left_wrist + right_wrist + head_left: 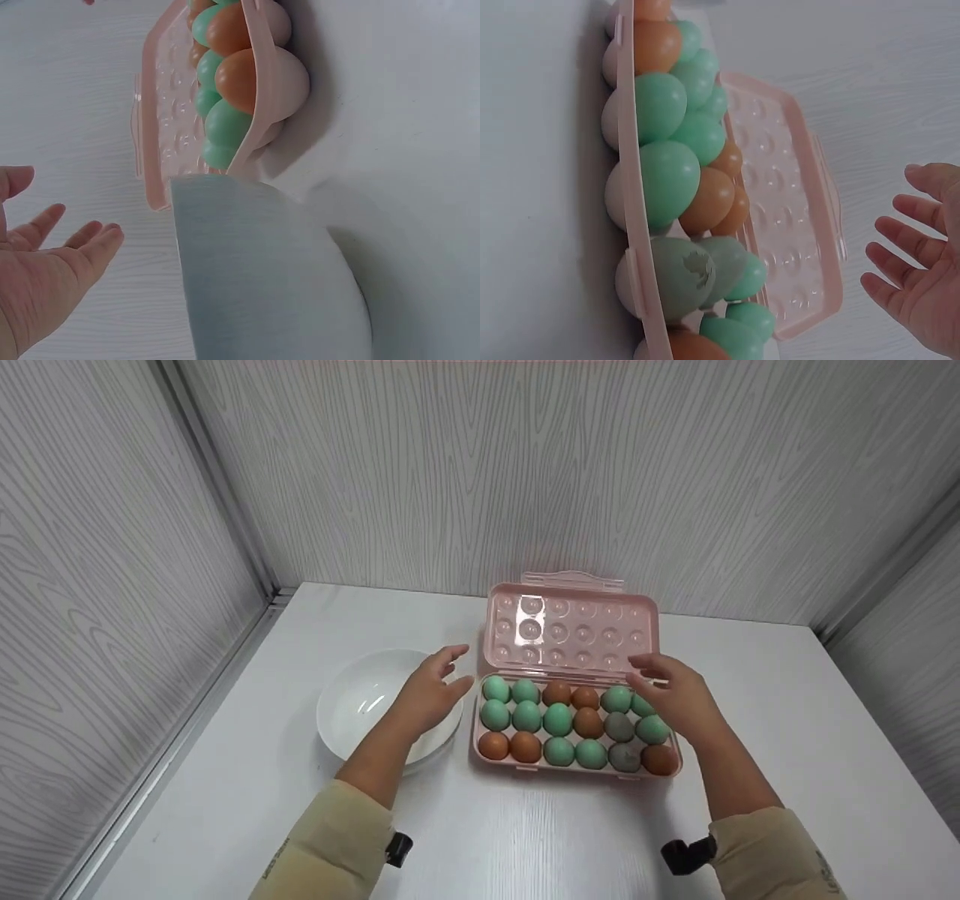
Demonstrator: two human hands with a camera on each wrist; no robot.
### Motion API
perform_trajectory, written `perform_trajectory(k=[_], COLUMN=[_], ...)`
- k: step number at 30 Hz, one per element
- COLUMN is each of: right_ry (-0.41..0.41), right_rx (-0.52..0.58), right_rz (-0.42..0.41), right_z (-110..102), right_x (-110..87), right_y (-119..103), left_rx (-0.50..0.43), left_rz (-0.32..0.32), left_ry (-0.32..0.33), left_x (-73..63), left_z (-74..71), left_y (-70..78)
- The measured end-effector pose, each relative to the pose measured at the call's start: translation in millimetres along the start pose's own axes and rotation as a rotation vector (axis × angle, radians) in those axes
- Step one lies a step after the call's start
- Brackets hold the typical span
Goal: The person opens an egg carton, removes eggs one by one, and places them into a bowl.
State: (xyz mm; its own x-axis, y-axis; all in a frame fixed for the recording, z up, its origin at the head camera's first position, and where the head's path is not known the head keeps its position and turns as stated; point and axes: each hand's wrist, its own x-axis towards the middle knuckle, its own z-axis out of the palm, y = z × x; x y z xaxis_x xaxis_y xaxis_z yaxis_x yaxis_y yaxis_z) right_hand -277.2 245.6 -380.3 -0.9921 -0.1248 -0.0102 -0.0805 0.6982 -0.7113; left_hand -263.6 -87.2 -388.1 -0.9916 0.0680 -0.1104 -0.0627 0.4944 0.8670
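A pink plastic egg carton (pixel 480 727) lies with its dimpled lid (pixel 571 631) tipped back at the far side. Rows of green eggs (pixel 558 720), brown eggs (pixel 525 747) and a pair of greyish eggs (pixel 619 727) fill it. One greyish egg (pixel 682 277) carries a dark ragged patch. My left hand (pixel 431 694) is over the right part of the white bowl (pixel 352 712), fingers spread and holding nothing. Above the carton's right end is my right hand (pixel 679 697), also holding nothing, its fingers apart; it hides part of a green egg in the head view.
Both items stand on a white table (pixel 465 840), the bowl left of the carton. A grey wood-grain panel (pixel 480 472) rises behind the table, with side panels at left and right. Black wrist straps (pixel 688 856) show at the sleeves.
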Motion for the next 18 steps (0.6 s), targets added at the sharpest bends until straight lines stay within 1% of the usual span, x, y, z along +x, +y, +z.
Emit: perform_trajectory(k=[3, 9, 12, 16, 18], right_ry=[-0.009, -0.019, -0.033, -0.052, -0.050], right_rx=[0.048, 0.104, 0.134, 0.191, 0.199], right_rz=[-0.020, -0.047, -0.062, -0.080, -0.096], right_z=[6.3, 16.7, 23.4, 33.3, 38.2], right_x=[-4.8, -14.8, -20.6, -25.6, -25.7], right_y=[-5.5, -10.2, -11.6, -15.0, -17.7], left_rx=[-0.001, -0.009, -0.016, -0.029, -0.036], left_rz=[0.023, 0.074, 0.090, 0.085, 0.078], left_ry=[-0.005, -0.003, 0.005, 0.009, 0.012], left_x=[-9.2, -24.2, -28.6, -30.2, -29.9], left_z=[0.2, -1.6, -3.6, -4.7, -4.6], left_y=[-4.6, -13.2, -17.6, -23.9, -26.9])
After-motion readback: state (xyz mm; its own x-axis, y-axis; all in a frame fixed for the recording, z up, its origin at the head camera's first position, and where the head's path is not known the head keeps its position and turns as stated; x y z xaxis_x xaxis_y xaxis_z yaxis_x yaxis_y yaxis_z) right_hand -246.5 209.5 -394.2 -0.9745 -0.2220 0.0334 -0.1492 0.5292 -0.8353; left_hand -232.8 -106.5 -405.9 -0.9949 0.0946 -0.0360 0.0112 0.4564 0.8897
